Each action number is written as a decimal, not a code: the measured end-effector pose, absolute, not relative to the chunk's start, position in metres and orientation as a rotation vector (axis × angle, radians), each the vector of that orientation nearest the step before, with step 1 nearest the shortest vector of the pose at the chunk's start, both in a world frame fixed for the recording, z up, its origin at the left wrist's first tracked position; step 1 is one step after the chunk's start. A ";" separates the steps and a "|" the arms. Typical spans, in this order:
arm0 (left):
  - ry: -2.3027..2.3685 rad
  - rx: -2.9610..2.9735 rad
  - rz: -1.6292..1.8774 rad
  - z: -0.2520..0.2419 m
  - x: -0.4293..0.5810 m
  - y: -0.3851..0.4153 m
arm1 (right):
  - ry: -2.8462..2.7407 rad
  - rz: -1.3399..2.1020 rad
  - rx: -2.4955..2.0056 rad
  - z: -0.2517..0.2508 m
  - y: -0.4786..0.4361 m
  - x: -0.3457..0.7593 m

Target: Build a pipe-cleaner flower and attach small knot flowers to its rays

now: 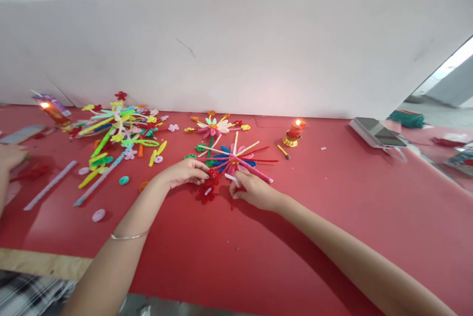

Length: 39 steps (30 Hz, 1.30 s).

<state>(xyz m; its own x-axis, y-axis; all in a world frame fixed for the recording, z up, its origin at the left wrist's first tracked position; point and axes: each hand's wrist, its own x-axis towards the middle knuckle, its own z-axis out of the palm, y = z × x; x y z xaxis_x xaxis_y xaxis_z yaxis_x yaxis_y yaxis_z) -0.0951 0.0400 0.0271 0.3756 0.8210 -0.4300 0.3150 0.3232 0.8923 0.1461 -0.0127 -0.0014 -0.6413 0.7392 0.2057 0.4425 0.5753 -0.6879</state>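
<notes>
My left hand (188,172) reaches in from the left, its fingers closed at a small red flower (212,176). Another red flower (205,193) lies just below it on the red table (207,257). My right hand (251,189) is closed on a small white piece (232,178), which I cannot make out fully. A large flower with blue and pink petals and long stems (234,157) lies just beyond both hands. Behind it is a flower with pink and cream petals (213,127) and a green stem.
Many coloured fuzzy flowers and strips (121,121) are piled at the left. Lit red candles stand at right (295,131) and far left (55,115). A white device (379,133) lies at right. Another person's hand (13,157) is at the left edge. A white panel (236,54) stands behind.
</notes>
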 end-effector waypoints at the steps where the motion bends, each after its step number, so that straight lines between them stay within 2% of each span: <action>1: 1.200 1.264 0.449 0.027 -0.096 0.040 | -2.334 0.813 -0.939 -0.003 -0.013 0.146; 6: 1.224 1.289 0.391 0.025 -0.097 0.043 | -2.254 0.807 -0.860 -0.008 -0.014 0.144; 13: 1.181 1.296 0.291 0.024 -0.090 0.040 | -1.775 1.082 -0.814 -0.006 -0.012 0.133; 17: 1.144 1.344 0.200 0.031 -0.085 0.033 | -1.705 1.119 -0.843 -0.009 -0.008 0.128; 31: 1.145 1.184 0.149 0.042 -0.066 0.017 | -2.040 0.731 -1.017 -0.006 -0.010 0.132; 39: 1.123 1.212 0.147 0.040 -0.062 0.016 | -2.045 0.688 -0.971 -0.012 -0.008 0.132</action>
